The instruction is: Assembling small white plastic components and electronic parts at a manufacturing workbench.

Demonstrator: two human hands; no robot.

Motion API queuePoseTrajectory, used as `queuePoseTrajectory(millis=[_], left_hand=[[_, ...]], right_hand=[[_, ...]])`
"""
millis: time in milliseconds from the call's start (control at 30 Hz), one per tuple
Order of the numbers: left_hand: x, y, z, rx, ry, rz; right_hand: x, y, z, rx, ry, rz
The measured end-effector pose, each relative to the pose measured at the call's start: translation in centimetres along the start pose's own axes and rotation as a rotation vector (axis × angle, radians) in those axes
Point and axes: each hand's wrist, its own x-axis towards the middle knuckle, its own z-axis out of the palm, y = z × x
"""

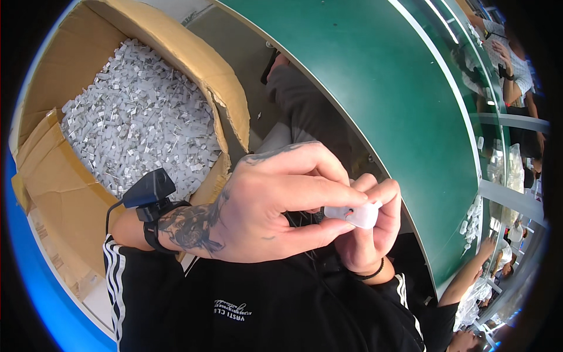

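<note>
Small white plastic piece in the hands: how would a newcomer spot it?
Between the big brown cardboard box and the green tabletop, find the tattooed left hand and bare right hand. Both pinch the small white plastic piece. Unlike the pale pieces heaped in the box, it is held and shows a dark reddish spot.

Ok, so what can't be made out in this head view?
Head view: part of the white piece, hidden by the gripping left hand and right hand.
Head view: the lower small parts in the cardboard box, buried under the top ones.
Head view: what the clear bags hold, too small and distorted near the right rim.
</note>
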Motion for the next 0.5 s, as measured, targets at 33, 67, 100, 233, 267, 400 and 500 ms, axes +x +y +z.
queuePoseTrajectory(millis=[33,67,100,233,267,400,500], left_hand=[[-0.1,-0.1,-0.3,-0.004,-0.004,0.005],[-0.3,-0.2,-0.6,-0.002,-0.005,0.007],[-0.5,-0.5,-1.2,0.008,0.021,0.065],[-0.2,0.3,-7.1,0.35,0.284,0.269],[0.1,0.0,-10.7,0.532,0.324,0.315],[-3.7,-5.3,-24.6,0.469,0.99,-0.12],[-13.9,-12.5,-36.3,1.037,1.015,-0.524]], right_hand=[[0.3,0.0,0.2,-0.025,-0.001,0.022],[0.5,-0.6,-0.2,-0.106,0.019,0.069],[0.8,-1.0,-0.3,-0.161,0.025,0.105],[3.5,-4.6,-1.7,-0.539,0.328,0.167],[4.4,-6.1,-4.2,-0.662,0.336,0.144],[9.9,-10.8,-20.6,-0.678,0.383,0.235],[15.4,-11.2,-36.5,-0.584,0.505,0.394]])
